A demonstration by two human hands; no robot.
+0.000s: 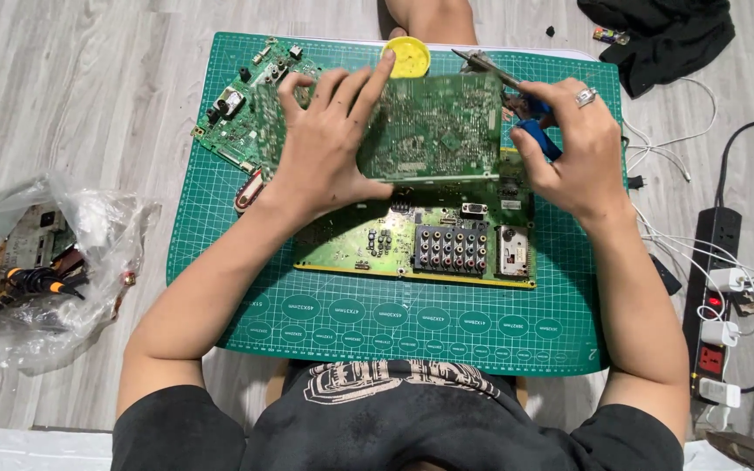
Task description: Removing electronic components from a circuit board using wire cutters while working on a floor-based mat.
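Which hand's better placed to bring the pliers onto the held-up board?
Right. The right hand grips the blue-handled pliers at the edge of the raised circuit board. The left hand is spread across that board, propping it up, so it looks tied up.

Circuit boards (412,235) on cutting mat (394,323); bag (45,270) left, power strip (716,301) right.
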